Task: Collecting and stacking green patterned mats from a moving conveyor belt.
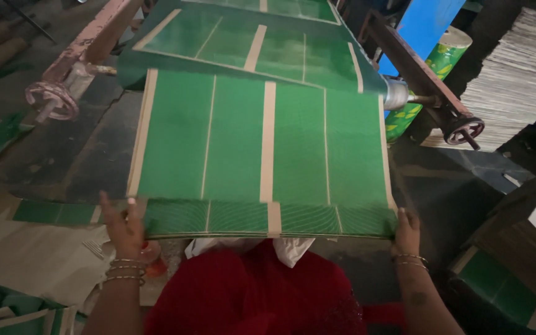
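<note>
A stack of green printed sheets (262, 218) is being gripped at its near corners: the left hand (124, 226) is clasped on the left corner with fingers spread, the right hand (406, 231) on the right. Just beyond the hands, one green sheet (262, 133) is being fed off a roller (397, 93). Two handwheels (52, 99) are flanking it.

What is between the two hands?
In the head view, a stack of green printed sheets spans from the left hand to the right hand, with a tan stripe midway.
</note>
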